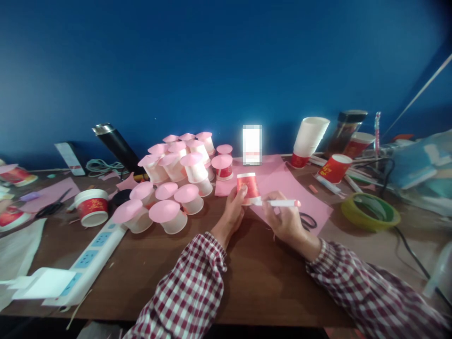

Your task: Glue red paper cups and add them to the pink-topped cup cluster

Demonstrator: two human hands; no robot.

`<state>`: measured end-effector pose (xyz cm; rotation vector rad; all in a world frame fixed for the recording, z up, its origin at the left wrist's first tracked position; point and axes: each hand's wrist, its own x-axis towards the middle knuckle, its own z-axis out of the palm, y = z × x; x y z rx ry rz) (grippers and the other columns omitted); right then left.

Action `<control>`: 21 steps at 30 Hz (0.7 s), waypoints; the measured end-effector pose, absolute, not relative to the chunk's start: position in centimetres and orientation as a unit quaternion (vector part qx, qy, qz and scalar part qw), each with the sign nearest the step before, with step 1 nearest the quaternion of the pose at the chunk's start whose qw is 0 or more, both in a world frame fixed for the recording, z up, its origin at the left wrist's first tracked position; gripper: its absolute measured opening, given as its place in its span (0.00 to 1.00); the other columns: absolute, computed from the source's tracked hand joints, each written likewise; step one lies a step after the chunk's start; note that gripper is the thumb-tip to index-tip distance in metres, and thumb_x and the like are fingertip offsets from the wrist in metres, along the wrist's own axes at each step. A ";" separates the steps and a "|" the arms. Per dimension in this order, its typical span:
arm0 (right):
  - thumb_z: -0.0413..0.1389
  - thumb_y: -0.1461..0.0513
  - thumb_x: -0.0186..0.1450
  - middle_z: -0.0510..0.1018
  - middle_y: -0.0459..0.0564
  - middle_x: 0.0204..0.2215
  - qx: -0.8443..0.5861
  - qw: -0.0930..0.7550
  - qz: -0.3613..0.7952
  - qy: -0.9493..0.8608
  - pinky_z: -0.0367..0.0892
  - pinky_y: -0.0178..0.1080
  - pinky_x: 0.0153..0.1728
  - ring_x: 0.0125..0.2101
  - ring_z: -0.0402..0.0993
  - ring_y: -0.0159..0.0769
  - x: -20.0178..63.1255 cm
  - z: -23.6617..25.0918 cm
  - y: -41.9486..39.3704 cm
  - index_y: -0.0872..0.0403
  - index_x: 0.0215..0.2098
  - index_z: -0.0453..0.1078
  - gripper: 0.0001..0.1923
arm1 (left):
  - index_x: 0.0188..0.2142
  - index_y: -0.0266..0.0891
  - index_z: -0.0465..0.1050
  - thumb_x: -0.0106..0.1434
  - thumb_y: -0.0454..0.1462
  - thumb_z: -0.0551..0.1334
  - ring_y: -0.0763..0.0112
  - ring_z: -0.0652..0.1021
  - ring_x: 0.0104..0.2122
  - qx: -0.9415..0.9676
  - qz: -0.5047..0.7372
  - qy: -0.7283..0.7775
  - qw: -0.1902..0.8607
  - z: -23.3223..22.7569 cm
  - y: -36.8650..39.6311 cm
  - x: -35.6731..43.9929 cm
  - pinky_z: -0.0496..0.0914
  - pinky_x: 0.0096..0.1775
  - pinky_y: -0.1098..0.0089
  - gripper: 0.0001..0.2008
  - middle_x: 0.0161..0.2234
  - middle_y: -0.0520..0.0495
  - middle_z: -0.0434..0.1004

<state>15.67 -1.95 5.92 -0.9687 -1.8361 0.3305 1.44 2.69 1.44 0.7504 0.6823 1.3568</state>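
Note:
My left hand is closed round a red and white paper cup, held above the table with its narrow end up. In my right hand is a white marker pen with a reddish end pointing right; its other end is at the cup's lower rim. Pink paper lies behind and under my hands, and the dark scissors on it are partly hidden by my right hand. Left of the held cup stand several upturned paper cups topped with pink paper cones.
A white power strip with a plugged-in adapter lies front left. Behind it are a red paper cup and a tilted black flask. To the right are stacked cups, a yellow tape roll and a black cable.

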 end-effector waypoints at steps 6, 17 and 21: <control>0.49 0.59 0.71 0.73 0.49 0.24 -0.400 0.498 0.116 -0.761 0.65 0.36 0.22 0.21 0.67 0.34 15.6 5.5 -1.7 0.50 0.34 0.68 0.10 | 0.37 0.36 0.71 0.58 0.47 0.68 0.73 0.74 0.31 0.345 0.597 0.291 0.663 1.5 2.5 1.5 0.68 0.37 0.70 0.17 0.32 0.49 0.75; 0.47 0.61 0.70 0.75 0.50 0.28 -0.403 0.507 0.049 -0.760 0.65 0.39 0.27 0.25 0.69 0.35 15.7 3.6 -0.8 0.51 0.35 0.65 0.08 | 0.38 0.35 0.72 0.56 0.47 0.69 0.71 0.76 0.33 0.339 0.592 0.299 0.668 1.5 2.5 1.5 0.69 0.39 0.69 0.19 0.34 0.47 0.77; 0.47 0.61 0.71 0.74 0.50 0.27 -0.409 0.508 0.061 -0.755 0.65 0.38 0.25 0.23 0.68 0.34 15.7 3.7 -0.7 0.51 0.35 0.66 0.09 | 0.39 0.35 0.72 0.56 0.48 0.70 0.69 0.77 0.35 0.341 0.589 0.302 0.667 1.5 2.4 1.5 0.70 0.40 0.68 0.20 0.35 0.46 0.77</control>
